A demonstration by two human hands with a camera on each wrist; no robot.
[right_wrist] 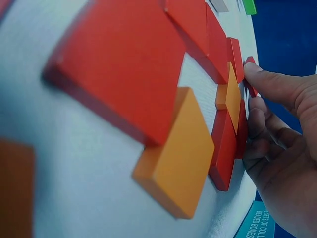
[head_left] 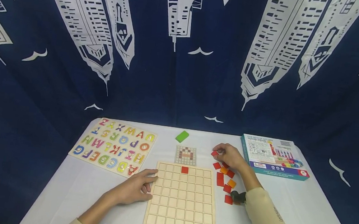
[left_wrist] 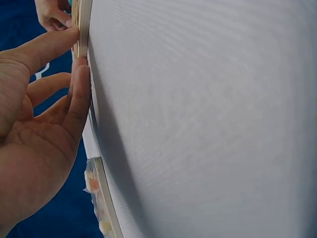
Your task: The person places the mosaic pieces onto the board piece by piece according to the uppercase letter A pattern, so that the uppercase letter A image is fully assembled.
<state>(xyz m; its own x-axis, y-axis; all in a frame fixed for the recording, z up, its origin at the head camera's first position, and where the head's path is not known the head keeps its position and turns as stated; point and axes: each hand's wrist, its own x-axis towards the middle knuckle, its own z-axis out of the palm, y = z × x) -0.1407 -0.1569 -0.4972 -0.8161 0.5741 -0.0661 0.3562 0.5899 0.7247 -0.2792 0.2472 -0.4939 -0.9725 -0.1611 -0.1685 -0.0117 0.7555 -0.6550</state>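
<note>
Beside the loose pieces (head_left: 220, 179) in the head view, the right hand's (head_left: 229, 156) grip pinches a red tile (head_left: 214, 153), while the left hand (head_left: 134, 187), thumb and fingers apart, touches the grid board's (head_left: 182, 203) left edge; a sideways push could shift it. The left wrist view shows fingertips (left_wrist: 72, 38) at that edge, so steadying looks light. In the right wrist view, loose pieces crowd the folded fingers, which might nudge and scatter them.
</note>
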